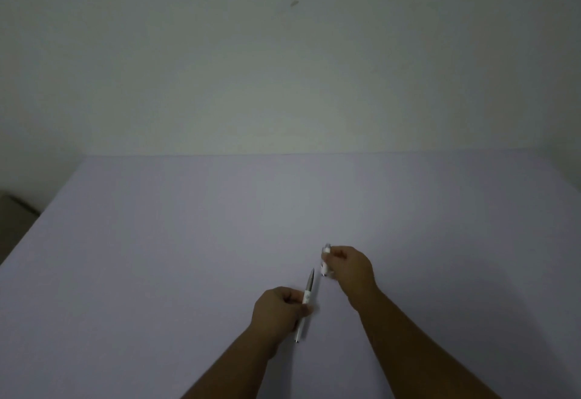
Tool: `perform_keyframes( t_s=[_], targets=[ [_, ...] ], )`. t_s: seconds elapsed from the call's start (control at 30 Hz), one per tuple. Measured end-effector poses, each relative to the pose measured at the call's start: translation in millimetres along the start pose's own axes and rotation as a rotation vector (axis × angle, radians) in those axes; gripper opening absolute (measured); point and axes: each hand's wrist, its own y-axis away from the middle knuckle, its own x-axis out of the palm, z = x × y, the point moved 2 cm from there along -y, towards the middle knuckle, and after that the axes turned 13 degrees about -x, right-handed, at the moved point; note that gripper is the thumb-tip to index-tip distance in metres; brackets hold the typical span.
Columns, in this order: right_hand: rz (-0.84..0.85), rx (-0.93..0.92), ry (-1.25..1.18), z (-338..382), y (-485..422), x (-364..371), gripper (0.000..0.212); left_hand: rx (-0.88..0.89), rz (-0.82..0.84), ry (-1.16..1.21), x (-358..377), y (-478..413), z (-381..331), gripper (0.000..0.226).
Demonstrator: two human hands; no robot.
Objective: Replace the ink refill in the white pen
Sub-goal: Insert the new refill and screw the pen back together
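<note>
Across the lower half of the view, a pale lilac counter [157, 272] is stretching back to a plain grey-green wall [283, 68], with nothing else lying on it that the dim light reveals. Over its near right part, a person's two forearms are reaching forward. The left hand [278, 306] is closing its grip around the white pen's front section [306, 302], which is pointing up and away, its darker tip showing above the fist and its lower end poking out beneath. The right hand [350, 265], just beyond and apart from it, is pinching a shorter white piece [326, 260] that looks like the pen's detached rear barrel, though blur is hiding detail. Whether the refill is sitting inside the held section cannot be told.

Judging by the separated halves, the pen is being opened so the refill can come out. To do this well, the person should be keeping both halves on one line, pulling straight, not bending, and watching for a small spring dropping loose onto the counter.
</note>
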Motion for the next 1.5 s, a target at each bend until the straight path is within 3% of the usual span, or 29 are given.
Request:
perform_keyframes(
  t_s=[0.07,0.2,0.47,0.83,0.97,1.07,1.2,1.3,1.5],
  targets=[
    [-0.018,0.075,-0.268,5.1,-3.1,-2.0,0.030,0.006,0.011,-0.005,1.6,0.4,-1.4,0.017],
    [0.014,0.149,-0.420,14.7,-0.4,-9.0,0.020,0.016,0.024,-0.005,5.8,6.4,-4.4,0.015],
    [0.160,0.164,-0.412,13.0,22.9,-14.2,0.015,0.030,0.059,0.027,12.9,15.5,-8.6,0.017],
    [0.188,0.148,-0.419,9.9,36.8,-22.3,0.008,0.020,0.096,0.054,21.2,21.2,-4.5,0.017],
    [0.052,0.114,-0.253,5.7,28.8,-34.1,0.011,-0.006,0.058,0.070,23.7,14.3,-3.7,0.010],
    [-0.107,0.089,0.105,-10.9,17.5,-55.4,0.019,0.006,-0.023,0.048,26.8,5.5,-3.2,0.007],
    [-0.002,0.166,0.324,-33.2,28.7,-62.7,0.015,0.038,-0.163,-0.058,34.0,-5.5,-1.5,0.015],
    [0.029,0.156,0.442,-45.1,36.8,-50.7,0.026,0.041,-0.222,-0.098,39.1,-13.1,0.8,0.021],
    [0.033,0.158,0.472,-53.4,44.3,-25.3,0.022,0.040,-0.270,-0.102,46.5,-20.2,2.8,0.018]
  ],
)
